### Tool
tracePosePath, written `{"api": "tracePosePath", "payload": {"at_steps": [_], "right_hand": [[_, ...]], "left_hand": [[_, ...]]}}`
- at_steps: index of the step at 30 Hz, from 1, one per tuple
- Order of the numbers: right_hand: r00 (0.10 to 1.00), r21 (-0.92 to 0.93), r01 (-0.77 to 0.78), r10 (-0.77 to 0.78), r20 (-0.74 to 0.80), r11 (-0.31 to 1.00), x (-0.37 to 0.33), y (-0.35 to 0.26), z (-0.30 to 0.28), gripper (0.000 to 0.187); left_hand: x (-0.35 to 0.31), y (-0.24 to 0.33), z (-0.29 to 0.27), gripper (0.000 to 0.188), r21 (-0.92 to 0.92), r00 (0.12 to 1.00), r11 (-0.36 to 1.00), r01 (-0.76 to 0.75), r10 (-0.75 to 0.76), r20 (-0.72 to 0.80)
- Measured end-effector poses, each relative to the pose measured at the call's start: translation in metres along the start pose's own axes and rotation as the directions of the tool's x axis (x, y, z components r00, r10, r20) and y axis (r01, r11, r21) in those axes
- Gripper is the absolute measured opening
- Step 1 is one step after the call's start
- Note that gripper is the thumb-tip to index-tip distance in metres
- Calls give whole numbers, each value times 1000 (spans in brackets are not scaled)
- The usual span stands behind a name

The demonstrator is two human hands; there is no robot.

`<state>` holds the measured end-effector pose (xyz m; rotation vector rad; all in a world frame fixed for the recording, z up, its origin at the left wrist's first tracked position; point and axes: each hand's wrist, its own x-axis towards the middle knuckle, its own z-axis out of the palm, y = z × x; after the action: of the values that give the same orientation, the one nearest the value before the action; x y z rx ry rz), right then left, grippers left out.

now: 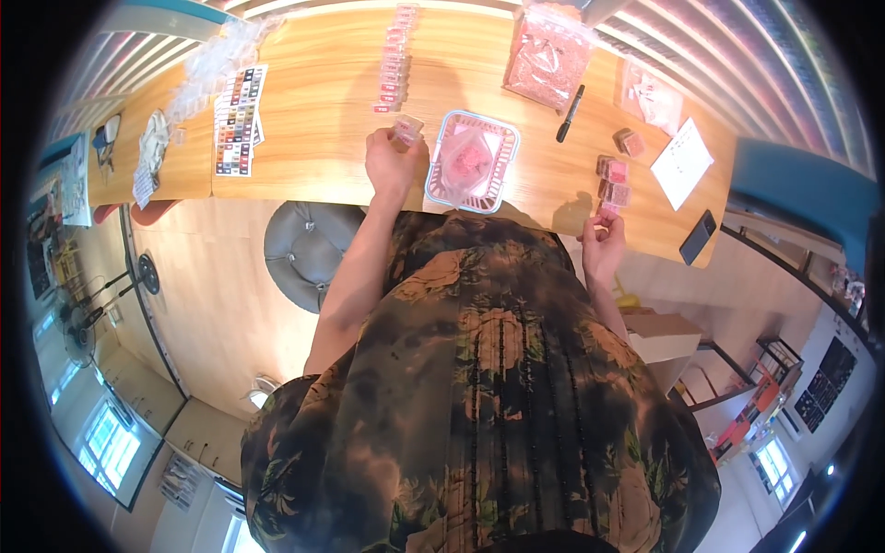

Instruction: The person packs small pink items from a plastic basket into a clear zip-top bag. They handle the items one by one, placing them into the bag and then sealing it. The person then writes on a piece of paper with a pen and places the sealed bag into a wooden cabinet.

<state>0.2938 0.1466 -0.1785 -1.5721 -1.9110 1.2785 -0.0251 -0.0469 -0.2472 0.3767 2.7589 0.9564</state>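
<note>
Between the fingers of my left hand [391, 164] is a small clear plastic box [408, 126], held just above the table near the basket. My right hand [603, 247] is at the table's front edge, its fingers closed on a small clear box with pink contents [608, 213]. That box lies at the near end of a short line of similar filled boxes [615, 193]. Between my hands stands a white and blue plastic basket [508, 170], with an opened clear bag of pink beads [468, 158] in it. Beyond my left hand, a row of small clear boxes with pinkish labels [395, 63] runs toward the far edge.
A large bag of pink beads [549, 60], a black marker [571, 112] and a clear bag [651, 96] lie at the far right. White paper [683, 164] and a phone [698, 238] are farther right. Colour charts [241, 120] and clear containers [221, 66] lie left. A grey stool [312, 249] stands below.
</note>
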Motion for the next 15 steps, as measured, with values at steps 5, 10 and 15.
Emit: {"api": "tracePosePath", "payload": {"at_steps": [5, 10, 15], "right_hand": [[963, 234, 194, -231, 141, 953, 0, -94, 27, 17], [799, 131, 143, -192, 569, 981, -8, -198, 89, 32], [710, 296, 49, -241, 661, 954, -7, -183, 104, 30]], "left_hand": [[-25, 39, -55, 46, -87, 991, 991, -106, 112, 67], [-54, 108, -105, 43, -161, 884, 875, -456, 466, 30], [-70, 126, -120, 43, -277, 880, 867, -414, 459, 120]]}}
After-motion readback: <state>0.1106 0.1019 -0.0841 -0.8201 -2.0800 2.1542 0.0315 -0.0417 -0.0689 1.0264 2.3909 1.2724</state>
